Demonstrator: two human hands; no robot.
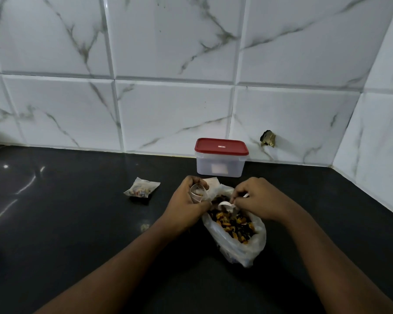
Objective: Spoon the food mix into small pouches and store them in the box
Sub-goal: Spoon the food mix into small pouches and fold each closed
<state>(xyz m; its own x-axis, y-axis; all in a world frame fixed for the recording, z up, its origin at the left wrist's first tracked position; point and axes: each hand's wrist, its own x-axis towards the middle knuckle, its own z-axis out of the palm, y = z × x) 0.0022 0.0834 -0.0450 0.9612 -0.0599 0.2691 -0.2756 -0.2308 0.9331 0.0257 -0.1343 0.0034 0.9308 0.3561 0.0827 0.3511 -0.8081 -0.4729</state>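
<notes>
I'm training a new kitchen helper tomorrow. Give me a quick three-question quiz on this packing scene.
1. True or false: the red lid is off the box.
2. Which hand holds the white spoon: A left, B right?
3. Fill in: the left hand holds open a small ____.

Key: 1 false, it is on; 2 B, the right hand; 3 pouch.
</notes>
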